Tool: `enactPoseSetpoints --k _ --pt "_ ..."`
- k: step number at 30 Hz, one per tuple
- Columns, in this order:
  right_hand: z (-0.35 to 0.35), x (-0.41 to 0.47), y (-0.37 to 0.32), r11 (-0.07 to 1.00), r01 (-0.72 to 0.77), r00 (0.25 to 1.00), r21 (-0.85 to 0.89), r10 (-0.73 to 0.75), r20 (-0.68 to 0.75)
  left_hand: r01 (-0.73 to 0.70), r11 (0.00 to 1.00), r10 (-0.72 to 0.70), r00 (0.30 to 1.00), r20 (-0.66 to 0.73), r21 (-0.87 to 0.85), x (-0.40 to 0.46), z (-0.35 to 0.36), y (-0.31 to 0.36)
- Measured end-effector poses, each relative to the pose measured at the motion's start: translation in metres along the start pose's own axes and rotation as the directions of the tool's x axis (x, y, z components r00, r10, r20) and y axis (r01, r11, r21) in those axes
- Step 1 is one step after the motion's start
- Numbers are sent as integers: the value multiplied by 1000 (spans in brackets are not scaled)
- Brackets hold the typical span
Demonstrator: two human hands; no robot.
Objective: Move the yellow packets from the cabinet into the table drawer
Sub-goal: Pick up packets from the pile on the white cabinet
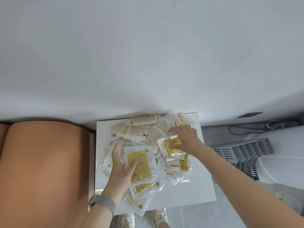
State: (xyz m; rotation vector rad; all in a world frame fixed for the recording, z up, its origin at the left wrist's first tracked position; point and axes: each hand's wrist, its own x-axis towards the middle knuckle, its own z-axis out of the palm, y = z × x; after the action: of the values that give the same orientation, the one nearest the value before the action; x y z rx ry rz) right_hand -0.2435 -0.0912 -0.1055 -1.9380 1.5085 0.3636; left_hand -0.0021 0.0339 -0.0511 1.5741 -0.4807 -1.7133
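While left hand (pixel 120 168) grips packet (pixel 139 163), right hand (pixel 185 139) outstretched

I am seeing a heap of yellow packets (pixel 139 163) under my fingers (pixel 175 129), too many and too overlapped to count, one table (pixel 197 186), two hands, and two shoes (pixel 160 216) below.

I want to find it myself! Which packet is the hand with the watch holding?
Find the small white table against the wall, heaped with packets. The left hand, the one with the grey watch band, grips the packet at the heap's near left. It lies yellow side up, showing stars and moons, while many farther back show pale printed backs.
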Motion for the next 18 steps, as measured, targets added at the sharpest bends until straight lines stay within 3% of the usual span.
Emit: enactPoseSetpoints --k 3,7,10,14,16,18 --pt "-3 -2 -6 997 -48 997 -63 51 51 25 994 -23 999 -27 102 3 7 2" --pt "-2 -5 -22 951 -208 971 -231 229 67 137 990 -137 989 -47 -16 7 9 0" --pt "-3 -8 -25 939 -234 966 -253 253 47 96 995 -94 994 -63 32 3 11 4" --pt "-17 -21 -20 961 -252 963 -115 261 70 53 983 -48 998 -34 176 -6 13 11" --pt "-25 -35 -22 959 -263 963 110 254 88 52 979 -49 999 -20 196 -9 15 14" --pt "-30 -52 -27 857 -259 966 445 229 121 43 978 -40 999 -18 204 -11 18 15"
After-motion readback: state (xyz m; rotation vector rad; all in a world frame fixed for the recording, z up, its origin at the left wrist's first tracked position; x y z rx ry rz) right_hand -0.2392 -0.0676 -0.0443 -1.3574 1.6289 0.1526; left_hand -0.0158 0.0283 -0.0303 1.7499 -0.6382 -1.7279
